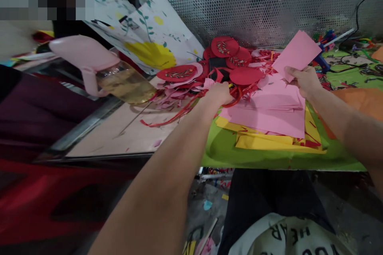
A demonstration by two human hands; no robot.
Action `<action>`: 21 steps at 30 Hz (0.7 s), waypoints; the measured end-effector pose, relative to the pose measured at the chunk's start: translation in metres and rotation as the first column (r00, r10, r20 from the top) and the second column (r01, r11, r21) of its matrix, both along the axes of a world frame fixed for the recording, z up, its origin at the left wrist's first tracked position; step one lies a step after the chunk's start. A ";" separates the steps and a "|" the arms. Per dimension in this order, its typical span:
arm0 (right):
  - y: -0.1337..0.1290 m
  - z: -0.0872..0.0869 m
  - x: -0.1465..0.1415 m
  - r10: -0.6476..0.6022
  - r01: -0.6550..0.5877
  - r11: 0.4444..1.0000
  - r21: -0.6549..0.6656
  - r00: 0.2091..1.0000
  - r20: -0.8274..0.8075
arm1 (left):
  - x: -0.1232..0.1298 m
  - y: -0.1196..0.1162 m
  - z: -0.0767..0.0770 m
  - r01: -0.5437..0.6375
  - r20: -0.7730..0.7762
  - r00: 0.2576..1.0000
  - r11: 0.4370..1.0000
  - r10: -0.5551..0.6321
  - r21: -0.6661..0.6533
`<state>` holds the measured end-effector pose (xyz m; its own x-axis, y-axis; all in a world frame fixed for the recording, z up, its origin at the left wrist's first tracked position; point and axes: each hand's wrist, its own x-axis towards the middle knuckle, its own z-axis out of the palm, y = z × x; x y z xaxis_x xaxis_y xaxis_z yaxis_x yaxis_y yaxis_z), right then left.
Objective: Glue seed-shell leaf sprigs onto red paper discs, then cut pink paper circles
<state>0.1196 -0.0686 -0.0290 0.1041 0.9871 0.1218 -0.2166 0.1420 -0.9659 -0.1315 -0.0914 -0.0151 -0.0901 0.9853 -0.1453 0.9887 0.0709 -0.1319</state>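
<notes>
My right hand pinches a folded piece of pink paper, lifted above a stack of pink sheets. Yellow sheets with red marks lie under the pink stack. Among the red pieces, my left hand is closed, its fingertips turned away and what they hold hidden. Beside it shows a red loop resembling a scissors handle. Red paper discs with dark leafy patterns are heaped behind, and another patterned red disc rests on pink cut pieces to the left.
A pink-lidded jug of yellowish liquid stands left, near a flowered white bag. Perforated metal backs the table. At right are a blue glue gun, orange paper and a dark cord. Someone's dark clothing shows at left.
</notes>
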 end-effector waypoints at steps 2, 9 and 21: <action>0.001 -0.002 0.000 0.007 -0.007 1.000 0.006 1.000 -0.002 | 0.005 0.004 0.000 0.037 -0.041 0.998 0.999 -0.038 -0.025; 0.003 -0.005 0.000 0.032 -0.032 0.999 0.017 0.999 0.027 | 0.004 0.007 0.027 0.068 -0.164 0.984 0.997 -0.074 -0.043; 0.000 -0.003 -0.002 -0.004 0.004 0.999 -0.032 1.000 -0.006 | -0.012 -0.028 0.116 -0.085 -0.433 0.898 0.996 0.079 0.006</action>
